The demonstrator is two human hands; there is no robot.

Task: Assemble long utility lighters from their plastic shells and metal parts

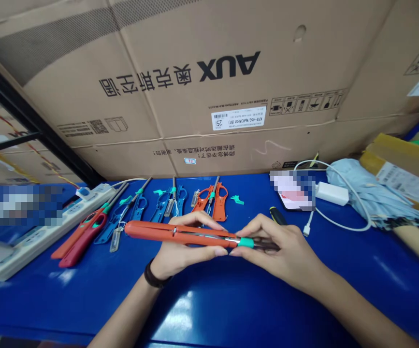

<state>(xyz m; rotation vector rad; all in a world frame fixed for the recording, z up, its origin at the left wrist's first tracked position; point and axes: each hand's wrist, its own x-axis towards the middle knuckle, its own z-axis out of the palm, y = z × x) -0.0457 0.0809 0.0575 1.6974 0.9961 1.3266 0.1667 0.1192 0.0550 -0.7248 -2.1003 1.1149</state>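
An orange long-nosed gas lighter (158, 232) is held level above the blue table, its two shell halves slightly apart along the seam. Round its orange body, my left hand (183, 246) is closed, thumb and fingers on opposite sides. My right hand (272, 241) pinches the lighter near its green collar and dark nozzle. Behind my hands lie opened lighters: orange shell halves (219, 205) with a metal tube, and blue shell halves (182, 199) with another. Farther left, more blue shell parts lie by a clear fuel tank (115, 240). A small green trigger piece (237, 199) sits apart.
Two whole red and orange lighters (80, 239) lie beside a white power strip (46, 232) at left. To the right are a phone (292, 191), a white charger (332, 193) with cable, a screwdriver handle (277, 215) and a folded umbrella (372, 193). A large cardboard box (180, 121) stands behind.
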